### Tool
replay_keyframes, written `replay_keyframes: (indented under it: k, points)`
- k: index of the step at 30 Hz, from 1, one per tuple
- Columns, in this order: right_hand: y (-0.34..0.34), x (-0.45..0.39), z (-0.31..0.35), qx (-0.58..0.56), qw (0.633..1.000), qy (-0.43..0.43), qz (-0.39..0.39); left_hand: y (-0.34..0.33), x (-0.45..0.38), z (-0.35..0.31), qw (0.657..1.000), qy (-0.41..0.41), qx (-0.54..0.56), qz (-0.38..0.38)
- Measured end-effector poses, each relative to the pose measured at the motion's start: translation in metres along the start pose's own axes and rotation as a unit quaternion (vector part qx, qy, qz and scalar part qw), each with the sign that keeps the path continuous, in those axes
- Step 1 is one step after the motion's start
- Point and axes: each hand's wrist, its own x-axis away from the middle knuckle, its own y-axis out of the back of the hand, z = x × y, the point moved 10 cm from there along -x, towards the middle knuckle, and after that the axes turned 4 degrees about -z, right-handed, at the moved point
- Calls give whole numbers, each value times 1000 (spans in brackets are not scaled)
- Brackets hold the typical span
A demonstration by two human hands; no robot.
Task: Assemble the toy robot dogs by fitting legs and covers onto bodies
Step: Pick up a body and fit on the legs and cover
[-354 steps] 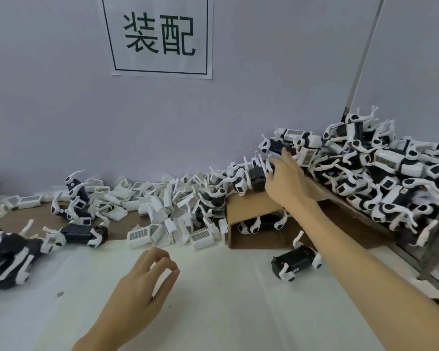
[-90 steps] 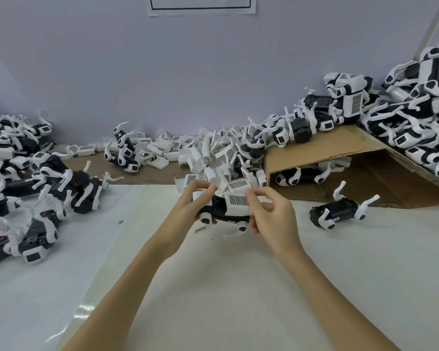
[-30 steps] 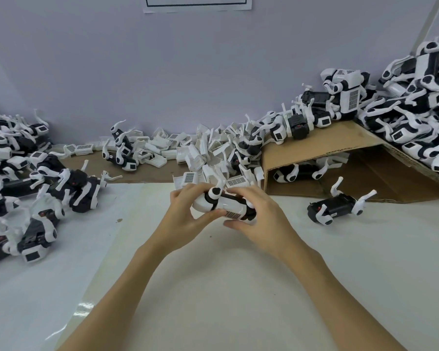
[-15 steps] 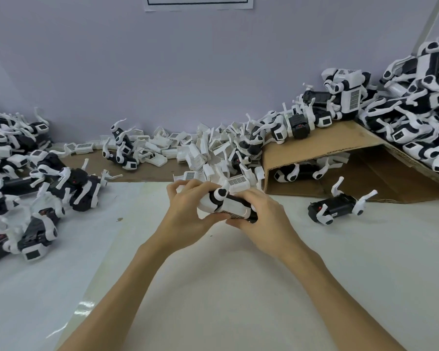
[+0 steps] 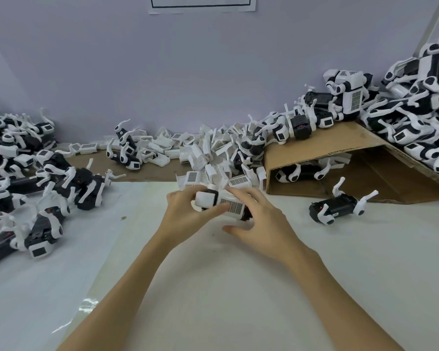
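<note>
Both my hands hold one black and white toy robot dog (image 5: pixel 221 202) just above the white table, near its middle. My left hand (image 5: pixel 185 214) grips the dog's left end, fingers curled round its white block. My right hand (image 5: pixel 259 219) wraps the right end, fingers over the top and thumb below; a white cover with a barcode label faces me. Most of the dog's black body is hidden by my fingers. A heap of loose white covers (image 5: pixel 208 158) lies just behind my hands.
Black and white dogs lie heaped at the left (image 5: pixel 36 178) and piled high at the right (image 5: pixel 416 127) on a tilted cardboard sheet (image 5: pixel 322 145). One dog body (image 5: pixel 337 207) lies on its back right of my hands. A purple wall stands behind.
The dog has turned in my hands, so that its barcode cover now faces me. My right hand's fingers have spread further over its top. Both hands stay in the same place.
</note>
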Motion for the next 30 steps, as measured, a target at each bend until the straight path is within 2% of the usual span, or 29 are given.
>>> replay_keyframes:
  k: [2, 4, 6, 8, 10, 12, 14, 17, 19, 23, 25, 27, 30]
  points:
    - [3, -1, 7, 50, 998, 25, -37, -4, 1, 8, 995, 61, 76, 7]
    - [8, 0, 12, 65, 994, 36, -83, -7, 1, 7, 994, 66, 83, 6]
    - [8, 1, 9, 40, 994, 25, -98, 1, 0, -5, 1000, -5, -16, -17]
    - [7, -1, -2, -44, 996, 3, -79, 15, 2, -28, 974, -132, -171, -71]
    - [1, -4, -10, -141, 989, -19, -28, 20, 3, -40, 956, -205, -200, -70]
    - [-4, -3, -11, -216, 976, -27, 19, 18, 3, -36, 977, -182, -109, -14]
    - [-2, -1, -9, -220, 975, -17, 13, 12, 3, -31, 991, -132, -11, 23]
    - [5, 0, -4, -61, 997, 9, -35, 8, 4, -30, 994, -107, 24, -10]
    - [8, 0, 1, 21, 998, 4, -64, 5, 7, -36, 993, -111, 18, -42]
    - [9, 2, 5, 14, 993, -2, -116, -3, 16, -43, 990, -102, 13, -95]
    - [13, 3, 5, 4, 992, -10, -126, -10, 18, -42, 992, -91, 19, -82]
    - [22, 2, 6, 27, 989, 2, -144, -13, 16, -36, 994, -53, 73, -60]
    - [24, 0, 5, 30, 992, 10, -123, -8, 11, -26, 983, 15, 167, -68]
